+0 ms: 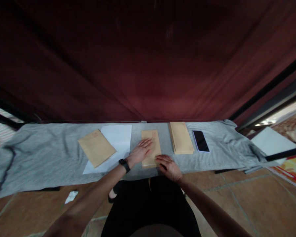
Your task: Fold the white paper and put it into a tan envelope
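Note:
A brown envelope [153, 140] lies in the middle of the grey cloth [46, 148]. My left hand [139, 152] rests flat on its left half, fingers stretched out and apart. My right hand [168, 165] presses on the envelope's near right corner with fingers curled down against it. A black band sits on my left wrist. To the right lies a stack of brown envelopes [180, 137]. To the left, another brown envelope [96, 147] lies tilted on white paper sheets [118, 138].
A dark phone [200, 140] lies right of the envelope stack. A dark red curtain [148, 59] hangs behind the cloth. A white paper scrap [71, 196] lies on the tiled floor. White sheets [271, 141] and coloured print lie at the far right.

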